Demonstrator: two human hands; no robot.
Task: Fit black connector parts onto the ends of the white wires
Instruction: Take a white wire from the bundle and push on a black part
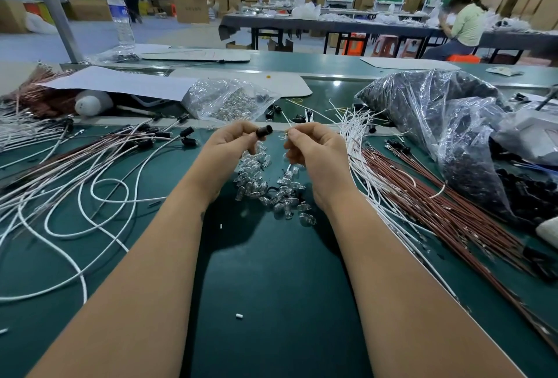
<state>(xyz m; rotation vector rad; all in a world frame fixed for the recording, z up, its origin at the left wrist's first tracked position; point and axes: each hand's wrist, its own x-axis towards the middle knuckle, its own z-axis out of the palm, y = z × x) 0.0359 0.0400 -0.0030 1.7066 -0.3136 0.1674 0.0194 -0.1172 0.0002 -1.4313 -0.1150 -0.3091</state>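
Observation:
My left hand (231, 143) pinches a small black connector part (264, 131) between thumb and fingertips, its open end facing right. My right hand (311, 148) is level with it, a few centimetres to the right, and pinches a small clear glass bulb (283, 136). Both hands hover above a heap of clear bulbs (271, 190) on the green table (271, 287). Loose white wires (356, 142) fan out right of my right hand. More white wires with black connectors fitted (145, 139) lie to the left.
A clear bag of bulbs (226, 100) lies behind the hands. Plastic bags of black parts (447, 124) fill the right side, with brown-red wires (437, 205) in front of them. A water bottle (120, 21) stands at the back left. A seated person (465, 24) works at a far table.

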